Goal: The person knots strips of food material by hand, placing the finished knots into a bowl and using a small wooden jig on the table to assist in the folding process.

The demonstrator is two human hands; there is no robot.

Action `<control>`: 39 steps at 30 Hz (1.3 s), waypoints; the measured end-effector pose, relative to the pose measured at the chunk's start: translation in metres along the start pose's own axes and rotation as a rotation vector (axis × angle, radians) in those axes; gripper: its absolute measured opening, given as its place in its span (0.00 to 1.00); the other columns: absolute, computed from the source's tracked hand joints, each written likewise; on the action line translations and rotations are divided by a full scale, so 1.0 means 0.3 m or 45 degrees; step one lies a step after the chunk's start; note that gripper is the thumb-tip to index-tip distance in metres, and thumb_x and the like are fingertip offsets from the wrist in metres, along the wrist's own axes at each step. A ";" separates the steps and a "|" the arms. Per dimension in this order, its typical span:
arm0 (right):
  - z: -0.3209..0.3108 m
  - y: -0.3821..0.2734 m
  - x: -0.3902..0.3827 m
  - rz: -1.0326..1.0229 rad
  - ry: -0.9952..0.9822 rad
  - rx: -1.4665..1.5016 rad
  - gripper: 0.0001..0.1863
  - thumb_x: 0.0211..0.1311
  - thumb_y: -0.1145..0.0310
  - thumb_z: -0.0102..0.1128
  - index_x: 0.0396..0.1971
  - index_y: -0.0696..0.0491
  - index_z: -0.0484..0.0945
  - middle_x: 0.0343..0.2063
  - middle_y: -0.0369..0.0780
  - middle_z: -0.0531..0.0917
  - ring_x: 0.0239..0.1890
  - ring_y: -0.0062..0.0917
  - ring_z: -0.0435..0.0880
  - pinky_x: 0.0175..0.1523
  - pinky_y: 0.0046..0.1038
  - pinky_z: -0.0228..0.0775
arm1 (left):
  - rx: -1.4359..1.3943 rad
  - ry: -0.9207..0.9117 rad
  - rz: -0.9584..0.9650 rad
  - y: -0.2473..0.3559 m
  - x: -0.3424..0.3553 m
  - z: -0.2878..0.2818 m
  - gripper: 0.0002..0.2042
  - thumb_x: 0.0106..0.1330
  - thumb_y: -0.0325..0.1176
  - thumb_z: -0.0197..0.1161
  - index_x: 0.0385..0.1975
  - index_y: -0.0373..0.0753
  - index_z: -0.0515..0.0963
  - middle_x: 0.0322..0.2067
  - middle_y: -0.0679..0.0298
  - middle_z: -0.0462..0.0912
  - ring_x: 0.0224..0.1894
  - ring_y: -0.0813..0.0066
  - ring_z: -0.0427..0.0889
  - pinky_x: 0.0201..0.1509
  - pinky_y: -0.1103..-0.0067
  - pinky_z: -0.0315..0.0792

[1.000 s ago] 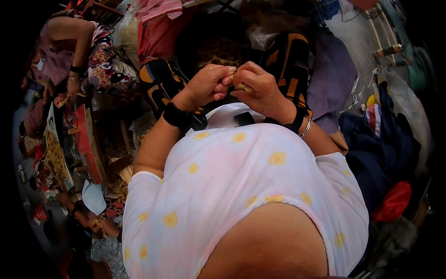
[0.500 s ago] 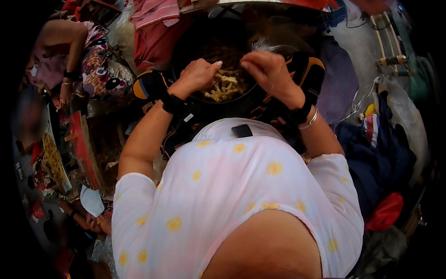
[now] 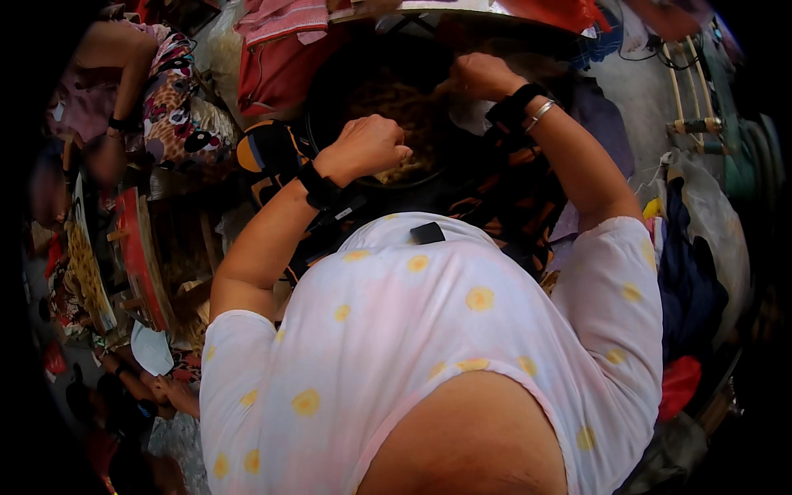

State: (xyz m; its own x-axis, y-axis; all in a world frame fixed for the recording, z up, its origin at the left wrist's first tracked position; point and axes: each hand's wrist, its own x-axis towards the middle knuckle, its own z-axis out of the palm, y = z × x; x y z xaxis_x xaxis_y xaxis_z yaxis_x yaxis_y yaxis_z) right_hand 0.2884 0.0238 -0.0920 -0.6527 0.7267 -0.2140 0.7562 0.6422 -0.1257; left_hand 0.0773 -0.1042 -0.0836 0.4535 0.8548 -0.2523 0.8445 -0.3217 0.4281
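Observation:
A round black tub stands in front of me, with a heap of pale yellow-brown, knobbly pieces inside; their kind is unclear in the shade. My left hand is closed above its near side, thumb against the curled fingers, and whatever it grips is hidden. Farther off, my right hand hangs over the right side of the tub. Its fingers bend together into dark shadow, so anything between them cannot be made out. A crumpled clear plastic bag lies just below that hand.
Red cloth lies beyond the tub on the left. At far left are wooden racks, one with a red panel, and other people sitting. Dark blue cloth and a bamboo frame are on the right.
My right hand has moved away from me and slightly right, its elbow swinging outward. My left hand has shifted a little right and nearer, now covering the pale pieces at the front.

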 end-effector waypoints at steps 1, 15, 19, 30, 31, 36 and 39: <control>-0.037 0.019 -0.029 0.013 0.114 -0.003 0.10 0.51 0.61 0.59 0.33 0.47 0.80 0.28 0.39 0.81 0.35 0.35 0.81 0.37 0.34 0.73 | 0.002 0.008 0.010 -0.001 -0.004 -0.009 0.14 0.54 0.43 0.58 0.24 0.36 0.80 0.19 0.53 0.78 0.25 0.55 0.79 0.32 0.67 0.72; -0.544 -0.266 -0.238 -0.551 0.794 0.952 0.13 0.57 0.76 0.53 0.43 0.63 0.75 0.30 0.38 0.81 0.30 0.13 0.74 0.35 0.16 0.68 | -2.213 -0.009 0.325 0.215 -0.072 -0.362 0.22 0.65 0.51 0.48 0.38 0.36 0.77 0.26 0.67 0.81 0.30 0.78 0.79 0.32 0.81 0.71; -0.614 -0.350 -0.316 -0.760 0.539 0.962 0.13 0.55 0.73 0.55 0.39 0.64 0.76 0.28 0.41 0.81 0.33 0.16 0.75 0.38 0.18 0.68 | -2.451 0.059 0.599 0.250 -0.114 -0.431 0.17 0.66 0.45 0.48 0.38 0.35 0.74 0.30 0.63 0.79 0.31 0.77 0.78 0.34 0.83 0.71; -0.502 -0.330 -0.228 -0.478 0.389 1.485 0.21 0.68 0.57 0.39 0.41 0.60 0.74 0.31 0.38 0.78 0.31 0.20 0.76 0.36 0.20 0.67 | -1.831 0.657 0.473 0.147 -0.150 -0.498 0.11 0.64 0.36 0.53 0.45 0.43 0.67 0.29 0.62 0.77 0.30 0.72 0.78 0.36 0.79 0.76; -0.501 -0.337 -0.232 -0.581 0.302 1.516 0.21 0.69 0.57 0.38 0.38 0.60 0.74 0.29 0.38 0.77 0.29 0.21 0.76 0.34 0.19 0.67 | -1.349 0.441 0.313 0.147 -0.150 -0.491 0.13 0.65 0.42 0.50 0.42 0.40 0.71 0.30 0.63 0.78 0.32 0.76 0.78 0.35 0.81 0.73; -0.489 -0.409 -0.196 -0.586 0.308 2.380 0.13 0.69 0.64 0.38 0.34 0.57 0.71 0.26 0.37 0.74 0.24 0.23 0.74 0.31 0.23 0.68 | -0.886 0.129 0.083 0.173 -0.126 -0.418 0.18 0.66 0.47 0.48 0.37 0.37 0.77 0.30 0.64 0.81 0.34 0.80 0.79 0.33 0.83 0.69; -0.501 -0.373 -0.113 -0.990 0.138 2.760 0.11 0.68 0.65 0.40 0.36 0.56 0.69 0.22 0.33 0.71 0.20 0.21 0.70 0.27 0.22 0.66 | -0.908 0.099 0.094 0.136 -0.090 -0.411 0.20 0.66 0.48 0.48 0.40 0.36 0.77 0.32 0.63 0.81 0.37 0.77 0.79 0.40 0.83 0.71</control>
State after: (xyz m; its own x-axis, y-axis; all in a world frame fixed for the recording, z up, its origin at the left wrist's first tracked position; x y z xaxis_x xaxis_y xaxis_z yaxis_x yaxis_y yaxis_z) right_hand 0.2191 -0.0360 0.0750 -0.6855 0.6105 0.3967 -0.6850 -0.3563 -0.6355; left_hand 0.0644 -0.0902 0.0476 0.4586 0.8760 -0.1495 0.4087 -0.0585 0.9108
